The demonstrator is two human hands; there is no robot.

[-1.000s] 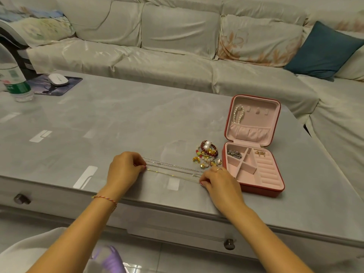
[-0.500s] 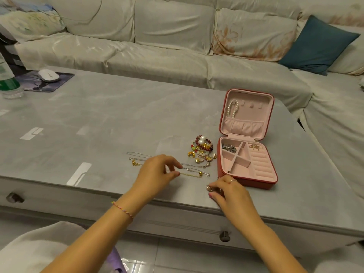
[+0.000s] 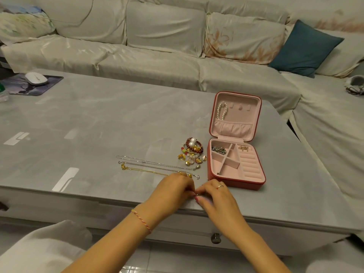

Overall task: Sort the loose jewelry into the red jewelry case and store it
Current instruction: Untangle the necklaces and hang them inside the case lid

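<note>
On the grey marble-look table (image 3: 98,119) we list: one open red zip jewelry case with pink lining (image 3: 235,170); beside its left wall, a heap of gold and beaded trinkets (image 3: 191,152); nearer us, thin silver and gold chains (image 3: 153,167) laid flat. Our left hand (image 3: 173,192) and right hand (image 3: 214,198) meet fingertip to fingertip, pinching a tiny piece too small to tell.

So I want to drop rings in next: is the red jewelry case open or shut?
Open: the red jewelry case has its lid upright, pink compartments exposed.
</note>
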